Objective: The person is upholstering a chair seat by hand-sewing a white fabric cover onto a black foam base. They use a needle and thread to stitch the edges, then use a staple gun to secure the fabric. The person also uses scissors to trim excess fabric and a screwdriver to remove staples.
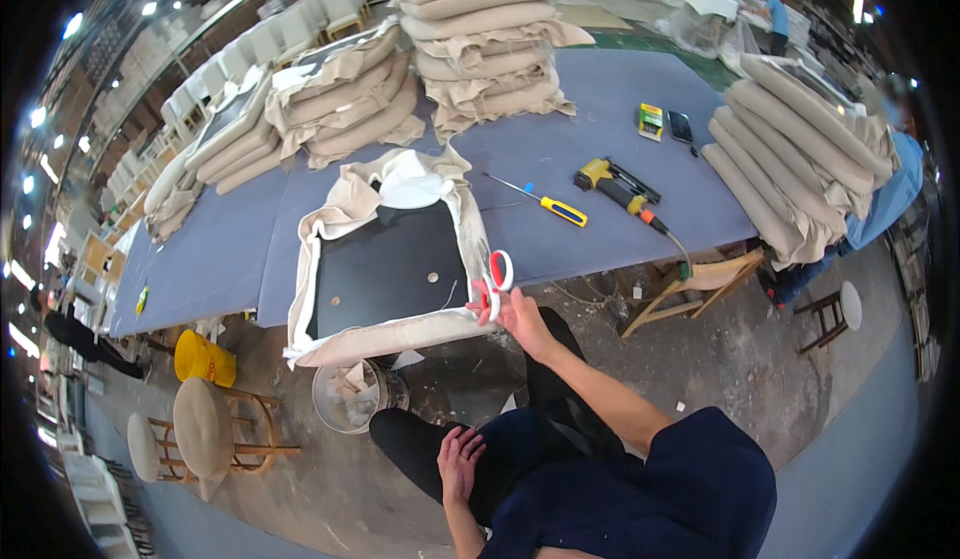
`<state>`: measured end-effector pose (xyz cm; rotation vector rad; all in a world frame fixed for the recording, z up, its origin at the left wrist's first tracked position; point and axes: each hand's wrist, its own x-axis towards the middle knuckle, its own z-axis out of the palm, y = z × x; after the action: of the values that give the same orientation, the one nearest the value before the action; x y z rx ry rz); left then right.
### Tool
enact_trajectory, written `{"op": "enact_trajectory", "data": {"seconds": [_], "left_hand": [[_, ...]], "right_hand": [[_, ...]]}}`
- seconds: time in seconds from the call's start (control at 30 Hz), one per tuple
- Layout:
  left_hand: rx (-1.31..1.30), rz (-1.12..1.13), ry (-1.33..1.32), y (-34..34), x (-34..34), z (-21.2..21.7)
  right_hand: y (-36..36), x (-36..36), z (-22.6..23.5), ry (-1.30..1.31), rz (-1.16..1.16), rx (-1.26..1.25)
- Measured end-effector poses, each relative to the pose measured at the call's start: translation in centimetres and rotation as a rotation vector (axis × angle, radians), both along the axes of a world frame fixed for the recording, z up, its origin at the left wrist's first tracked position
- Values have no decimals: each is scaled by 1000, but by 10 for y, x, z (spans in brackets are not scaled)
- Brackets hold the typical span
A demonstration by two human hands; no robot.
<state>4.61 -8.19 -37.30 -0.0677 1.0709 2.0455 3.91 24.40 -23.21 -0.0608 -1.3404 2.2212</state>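
Note:
My right hand (514, 317) is closed on a pair of scissors (501, 268) with red and white handles, at the near right corner of a cushion. The blades are hidden from me. That seat cushion (385, 267) lies on the blue-grey table, its black base up, with loose beige fabric and white padding around the edges. Two round holes show in the base. Against my thigh rests my left hand (460, 461), open, with nothing in it. Right of the cushion lie a yellow-handled screwdriver (563, 210) and a yellow and black staple gun (622, 187) with an air hose.
Stacks of beige cushions (490, 34) stand along the far side, with another stack (790, 149) at the table's (225, 249) right end. A scrap bucket (350, 404), a yellow bucket (205, 358), stools (203, 424) and a wooden chair frame (695, 281) stand below. A person in blue (890, 194) is at right.

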Motion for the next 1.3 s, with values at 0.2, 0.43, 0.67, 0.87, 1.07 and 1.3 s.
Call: {"op": "enact_trajectory", "data": {"seconds": [0.2, 0.43, 0.67, 0.87, 1.07, 1.3], "left_hand": [[-20, -36, -22, -4, -6, -6], [-45, -38, -19, 1, -3, 10], [-153, -88, -37, 12, -11, 17], [-255, -21, 775, 110, -59, 129], [-482, -4, 1714, 196, -76, 191], [-742, -197, 1857, 195, -73, 166]], "right_hand": [[-11, 34, -14, -87, -47, -159], [-1, 44, 8, -413, -176, 243], [2, 52, 8, -738, -161, 566], [-9, 54, -14, -327, -51, -281], [-38, 95, -11, -118, 80, -626], [-26, 104, -19, -182, 226, -569]]}}
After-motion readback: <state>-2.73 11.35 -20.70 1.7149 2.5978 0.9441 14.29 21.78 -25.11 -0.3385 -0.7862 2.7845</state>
